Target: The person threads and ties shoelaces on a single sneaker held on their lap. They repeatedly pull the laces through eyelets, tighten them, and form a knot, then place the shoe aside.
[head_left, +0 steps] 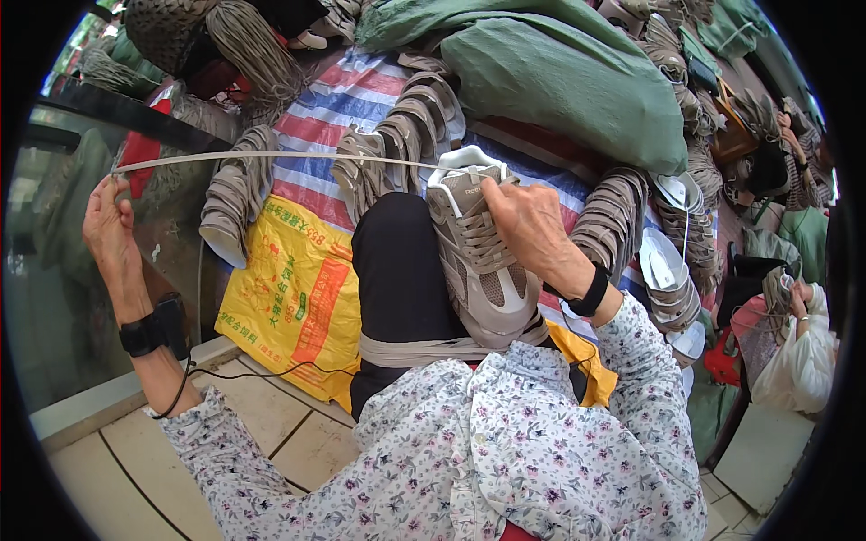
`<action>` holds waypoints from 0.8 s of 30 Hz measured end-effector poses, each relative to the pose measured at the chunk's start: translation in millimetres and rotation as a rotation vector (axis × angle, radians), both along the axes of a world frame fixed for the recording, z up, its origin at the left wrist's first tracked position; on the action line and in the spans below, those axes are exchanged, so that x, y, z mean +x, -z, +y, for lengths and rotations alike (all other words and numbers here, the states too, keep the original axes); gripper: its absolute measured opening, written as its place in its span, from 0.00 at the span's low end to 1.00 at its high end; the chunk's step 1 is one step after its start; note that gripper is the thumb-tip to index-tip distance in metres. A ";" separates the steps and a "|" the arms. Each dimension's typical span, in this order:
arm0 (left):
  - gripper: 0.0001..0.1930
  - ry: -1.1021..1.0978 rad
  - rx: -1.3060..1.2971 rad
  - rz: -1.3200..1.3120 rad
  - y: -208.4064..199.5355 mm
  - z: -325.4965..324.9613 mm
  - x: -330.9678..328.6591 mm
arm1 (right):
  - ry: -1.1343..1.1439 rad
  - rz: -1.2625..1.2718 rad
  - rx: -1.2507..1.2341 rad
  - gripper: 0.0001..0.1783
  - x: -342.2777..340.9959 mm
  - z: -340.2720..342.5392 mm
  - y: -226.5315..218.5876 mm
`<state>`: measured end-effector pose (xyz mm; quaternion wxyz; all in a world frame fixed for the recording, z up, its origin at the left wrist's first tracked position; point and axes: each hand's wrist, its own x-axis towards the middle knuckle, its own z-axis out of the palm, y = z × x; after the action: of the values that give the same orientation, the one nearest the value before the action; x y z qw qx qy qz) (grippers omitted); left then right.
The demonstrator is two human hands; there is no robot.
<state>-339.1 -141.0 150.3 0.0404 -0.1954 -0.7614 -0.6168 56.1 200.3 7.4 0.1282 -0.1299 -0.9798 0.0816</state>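
Observation:
A beige and grey sneaker [492, 302] rests on my lap with its toe toward me, its front laced in a criss-cross. From near the top of its tongue a flat beige shoelace [271, 155] stretches taut to the left. My left hand [114, 221], raised far out to the left, pinches the far end of that lace between thumb and fingers. My right hand [538, 233] is closed on the sneaker's upper side near the tongue. More loose beige laces [419, 352] lie across my dark trousers [392, 279].
Rows of nested shoe uppers [236, 194] stand on a striped sheet [311, 117]. A yellow printed sack [289, 298] lies by my leg. Large green sacks [559, 86] lie ahead. Glass panelling [63, 270] borders the left. Another person [798, 352] sits at the right.

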 end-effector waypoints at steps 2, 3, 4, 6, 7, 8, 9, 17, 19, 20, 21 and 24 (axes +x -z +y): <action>0.14 0.154 0.278 -0.173 -9.9 -4.6 4.7 | 0.036 0.106 -0.255 0.11 4.0 -1.8 -0.9; 0.16 0.263 0.338 -0.252 -17.2 -7.8 7.8 | 0.059 0.150 -0.384 0.10 6.0 -3.8 -1.7; 0.18 0.340 0.443 -0.362 -27.7 -11.8 12.0 | 0.040 0.218 -0.420 0.10 7.3 -5.9 -2.4; 0.22 0.460 0.615 -0.498 -49.1 -16.5 26.0 | 0.004 0.355 -0.489 0.09 8.2 -11.3 -4.3; 0.23 0.503 0.682 -0.521 -59.1 -18.2 37.5 | -0.020 0.360 -0.610 0.09 7.4 -13.9 -5.4; 0.25 0.546 0.749 -0.545 -67.1 -17.4 51.0 | -0.043 0.365 -0.731 0.09 6.5 -16.6 -6.7; 0.27 0.472 0.827 -0.484 -75.8 -13.1 64.2 | -0.052 0.359 -0.862 0.09 6.4 -18.6 -8.4; 0.27 0.510 0.459 -0.204 -97.1 17.3 254.6 | 0.033 0.693 -1.958 0.18 71.0 50.3 -25.1; 0.20 0.788 0.385 -0.389 -82.5 34.4 269.2 | 0.016 0.846 -2.033 0.21 99.4 83.8 -18.5; 0.16 0.716 0.214 -0.333 -67.7 44.4 273.7 | 0.045 0.912 -2.041 0.22 118.5 96.4 -14.3; 0.13 0.650 0.040 -0.282 -52.0 54.8 278.3 | 0.072 0.926 -2.017 0.22 136.7 110.6 -8.7; 0.10 0.537 -0.194 -0.467 -5.7 83.1 278.6 | 0.194 0.995 -1.982 0.22 190.8 142.9 17.5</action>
<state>-60.4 -57.9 156.1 -0.3167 -0.2450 -0.7267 -0.5581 246.9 343.2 -10.1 0.3520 -0.2037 -0.3062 0.8607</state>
